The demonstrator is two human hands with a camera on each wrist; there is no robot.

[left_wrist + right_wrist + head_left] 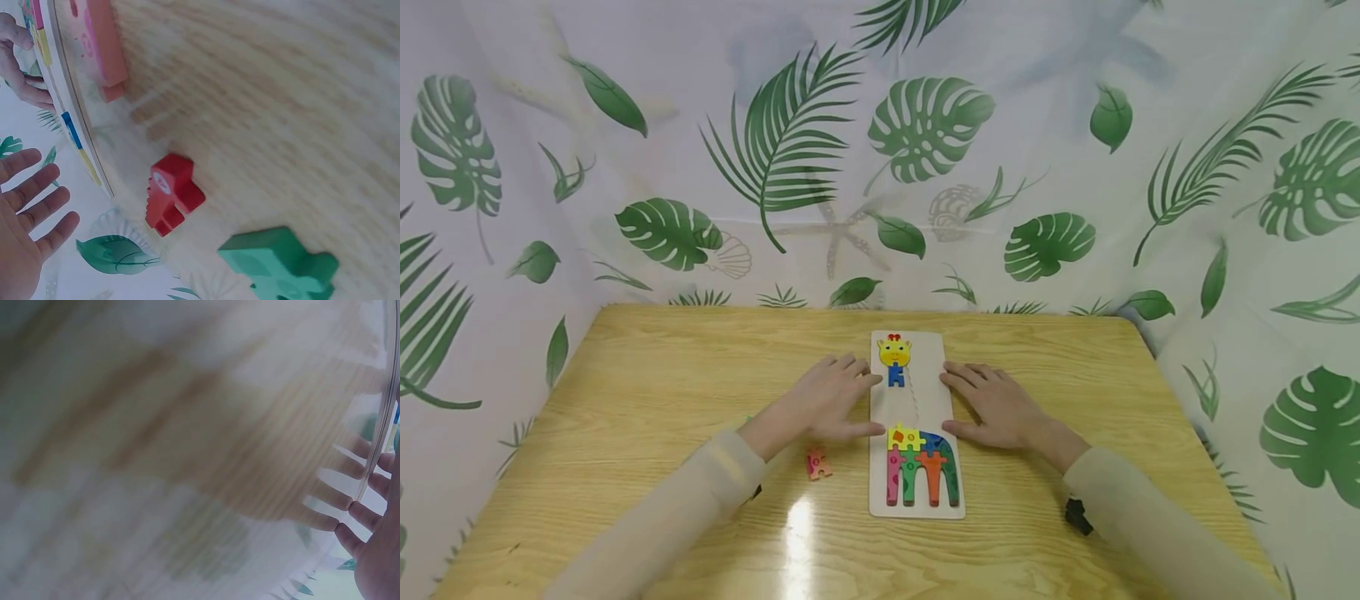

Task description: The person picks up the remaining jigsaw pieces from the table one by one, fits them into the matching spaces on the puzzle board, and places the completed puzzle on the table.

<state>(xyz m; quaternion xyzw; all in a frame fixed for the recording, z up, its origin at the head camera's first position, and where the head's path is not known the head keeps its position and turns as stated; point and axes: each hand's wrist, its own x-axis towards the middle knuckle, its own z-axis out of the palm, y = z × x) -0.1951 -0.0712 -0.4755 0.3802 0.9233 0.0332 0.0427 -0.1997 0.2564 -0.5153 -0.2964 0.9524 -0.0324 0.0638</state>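
A giraffe puzzle board lies lengthwise between my hands. Set on it are a yellow giraffe head, a blue piece under the head, and several joined body and leg pieces. My left hand is at the board's left edge, its fingers spread and holding nothing; the fingertips overlap the edge in the head view. At the right edge, my right hand has its fingertips against the board's side. Near the left hand lie a pink piece, a red piece and a green piece.
The wooden table carries the board and loose pieces. In the head view the left forearm hides most of the green piece. A white leaf-print cloth stands behind and beside the table.
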